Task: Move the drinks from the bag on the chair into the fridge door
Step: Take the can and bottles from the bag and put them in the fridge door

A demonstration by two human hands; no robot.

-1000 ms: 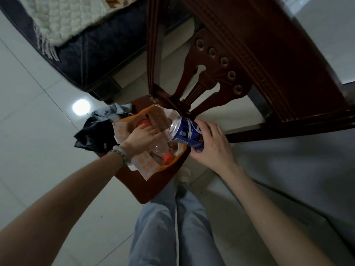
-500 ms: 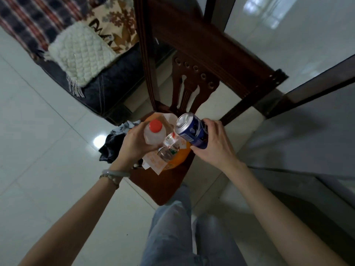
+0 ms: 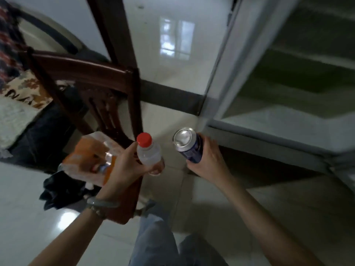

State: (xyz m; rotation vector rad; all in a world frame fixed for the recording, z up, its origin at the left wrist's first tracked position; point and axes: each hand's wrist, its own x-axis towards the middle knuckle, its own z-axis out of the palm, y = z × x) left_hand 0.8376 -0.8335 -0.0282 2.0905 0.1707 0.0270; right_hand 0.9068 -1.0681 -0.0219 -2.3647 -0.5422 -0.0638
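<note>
Now you're mid-carry: both hands loaded, between chair and fridge. Your left hand (image 3: pixel 124 166) grips a bottle (image 3: pixel 148 156) with a red cap, held upright, fingers round its lower body. Your right hand (image 3: pixel 208 160) is closed round a blue can (image 3: pixel 189 148), top up, a little tilted. The two drinks are near each other, not touching, both clear of the bag.

Just behind the left hand, the orange bag (image 3: pixel 90 156) sits on the chair (image 3: pixel 90 73) seat, mouth open. At least one more bottle (image 3: pixel 101 167) lies inside it; blur hides whether there are others, so more trips look likely.

Farther right, the fridge (image 3: pixel 288 116) stands open, pale shelves (image 3: pixel 307 60) showing. The can is nearest its lower edge. What you see there may be the door's racks or the cabinet's own shelves; motion smear leaves that unclear.

Next move, as judged: swing both drinks right, find a door rack tall enough, set each upright. Place the can first, being closer, then the bottle. Watch the can's tilt when lowering it.
</note>
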